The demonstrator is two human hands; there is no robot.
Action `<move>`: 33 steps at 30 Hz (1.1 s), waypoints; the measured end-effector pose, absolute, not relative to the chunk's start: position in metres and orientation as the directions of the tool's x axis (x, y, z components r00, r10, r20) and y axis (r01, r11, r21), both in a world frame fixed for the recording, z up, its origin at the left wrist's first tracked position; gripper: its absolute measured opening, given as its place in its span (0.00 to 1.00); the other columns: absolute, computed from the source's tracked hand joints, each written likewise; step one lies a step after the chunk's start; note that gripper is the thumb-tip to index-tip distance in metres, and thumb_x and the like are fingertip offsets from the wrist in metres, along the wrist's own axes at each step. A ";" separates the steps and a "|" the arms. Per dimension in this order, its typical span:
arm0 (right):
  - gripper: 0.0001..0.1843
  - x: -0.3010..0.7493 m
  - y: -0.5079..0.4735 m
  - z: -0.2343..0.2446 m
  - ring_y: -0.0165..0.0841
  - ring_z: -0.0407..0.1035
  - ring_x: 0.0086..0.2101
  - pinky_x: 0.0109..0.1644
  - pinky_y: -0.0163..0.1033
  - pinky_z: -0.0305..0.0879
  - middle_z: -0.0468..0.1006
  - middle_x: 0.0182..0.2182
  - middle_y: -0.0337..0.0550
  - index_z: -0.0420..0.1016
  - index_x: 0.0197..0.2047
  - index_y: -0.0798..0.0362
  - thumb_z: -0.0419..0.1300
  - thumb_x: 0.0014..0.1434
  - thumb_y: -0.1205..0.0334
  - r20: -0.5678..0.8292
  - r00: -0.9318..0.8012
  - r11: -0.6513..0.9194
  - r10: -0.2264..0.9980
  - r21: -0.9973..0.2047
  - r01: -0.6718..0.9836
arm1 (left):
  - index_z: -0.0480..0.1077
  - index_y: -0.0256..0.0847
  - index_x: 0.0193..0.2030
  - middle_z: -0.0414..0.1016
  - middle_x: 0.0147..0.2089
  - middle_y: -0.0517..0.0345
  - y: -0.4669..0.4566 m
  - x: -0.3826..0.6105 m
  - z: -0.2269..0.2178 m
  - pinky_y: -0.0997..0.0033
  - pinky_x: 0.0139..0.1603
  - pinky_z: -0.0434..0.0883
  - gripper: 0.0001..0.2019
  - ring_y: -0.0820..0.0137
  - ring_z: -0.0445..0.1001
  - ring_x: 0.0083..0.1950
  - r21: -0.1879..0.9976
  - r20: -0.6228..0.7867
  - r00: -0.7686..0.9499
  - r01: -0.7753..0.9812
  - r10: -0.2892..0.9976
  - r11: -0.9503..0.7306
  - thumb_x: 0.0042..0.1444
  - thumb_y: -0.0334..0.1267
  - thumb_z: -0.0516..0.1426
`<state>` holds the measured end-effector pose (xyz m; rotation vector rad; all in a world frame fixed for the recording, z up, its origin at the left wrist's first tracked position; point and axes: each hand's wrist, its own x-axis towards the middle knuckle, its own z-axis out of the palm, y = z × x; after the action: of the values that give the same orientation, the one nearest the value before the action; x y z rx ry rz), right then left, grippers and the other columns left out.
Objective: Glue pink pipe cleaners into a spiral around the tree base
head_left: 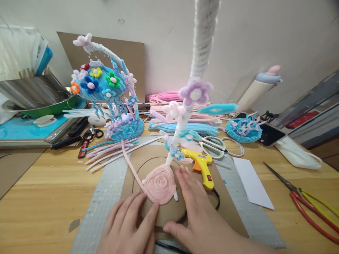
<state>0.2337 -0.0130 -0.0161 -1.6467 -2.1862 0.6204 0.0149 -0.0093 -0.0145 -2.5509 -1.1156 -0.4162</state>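
Observation:
A flat spiral of pink pipe cleaner lies on a cardboard sheet within a drawn circle. Its loose end stretches up and left. My left hand presses the pipe cleaner against the coil's lower left edge with thumb and forefinger. On the right, my right hand rests open, fingers stretched beside the coil and thumb apart on the cardboard. Rising behind the coil is a white wrapped stem, bearing a purple flower, a pale pink flower and blue flowers.
A yellow glue gun lies right of the stem, its cord passing near my right hand. Further right are white paper and red-handled scissors. Bundled pipe cleaners and a flowered blue ornament stand behind.

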 end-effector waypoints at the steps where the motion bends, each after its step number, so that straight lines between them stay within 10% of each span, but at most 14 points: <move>1: 0.64 0.234 -0.013 -0.016 0.52 0.32 0.66 0.63 0.66 0.47 0.32 0.70 0.53 0.15 0.68 0.43 0.67 0.50 0.55 -0.004 -0.263 0.218 0.965 -0.545 0.810 | 0.69 0.46 0.56 0.71 0.54 0.43 -0.009 0.016 -0.014 0.55 0.48 0.73 0.20 0.56 0.71 0.54 -0.165 0.393 0.644 0.751 0.656 -0.639 0.55 0.37 0.56; 20: 0.64 0.246 0.000 -0.005 0.55 0.42 0.65 0.62 0.66 0.50 0.47 0.67 0.56 0.35 0.69 0.43 0.74 0.40 0.52 0.000 -0.336 0.267 0.942 -0.609 0.747 | 0.69 0.40 0.57 0.75 0.54 0.52 -0.025 0.014 -0.026 0.65 0.48 0.72 0.22 0.62 0.74 0.50 -0.162 0.454 0.638 0.745 0.622 -0.647 0.57 0.44 0.57; 26: 0.18 0.252 -0.002 0.001 0.42 0.59 0.56 0.57 0.54 0.59 0.67 0.54 0.46 0.64 0.56 0.43 0.55 0.63 0.63 0.288 -0.385 0.480 0.877 -0.534 0.696 | 0.70 0.42 0.55 0.76 0.52 0.54 -0.022 0.016 -0.027 0.64 0.47 0.71 0.20 0.63 0.74 0.49 -0.109 0.472 0.614 0.753 0.632 -0.649 0.56 0.42 0.58; 33: 0.09 0.242 0.013 0.000 0.41 0.64 0.47 0.50 0.51 0.58 0.72 0.46 0.43 0.75 0.43 0.46 0.59 0.60 0.65 0.369 -0.302 0.461 0.879 -0.496 0.735 | 0.70 0.41 0.55 0.76 0.50 0.52 -0.023 0.018 -0.026 0.62 0.47 0.70 0.19 0.62 0.73 0.49 -0.061 0.480 0.594 0.757 0.646 -0.651 0.55 0.39 0.58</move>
<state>0.2419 0.0128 0.0002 -1.3381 -2.1133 0.3108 0.0183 -0.0227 -0.0264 -2.5655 -1.1539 -0.6187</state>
